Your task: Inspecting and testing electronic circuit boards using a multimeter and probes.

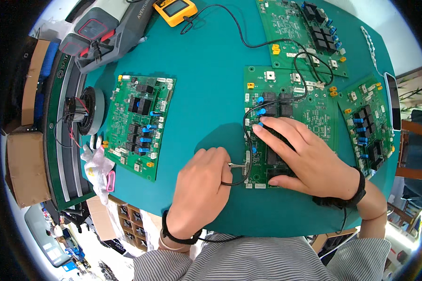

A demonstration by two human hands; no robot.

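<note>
My left hand is closed on the end of a black cable. A thin metallic tip shows past its fingers, at a pin header on the left edge of a green circuit board. Whether the tip touches the pins I cannot tell. My right hand lies over the same board, fingers and thumb spread, fingertips near the blue capacitors and black relays. It covers the board's lower middle. Each wrist wears a black band with a cord.
A second board lies left, another at the back, a third at the right. The cable loops across the boards to a yellow handheld meter. A phone, a grey tool case and a round motor-like part edge the green mat.
</note>
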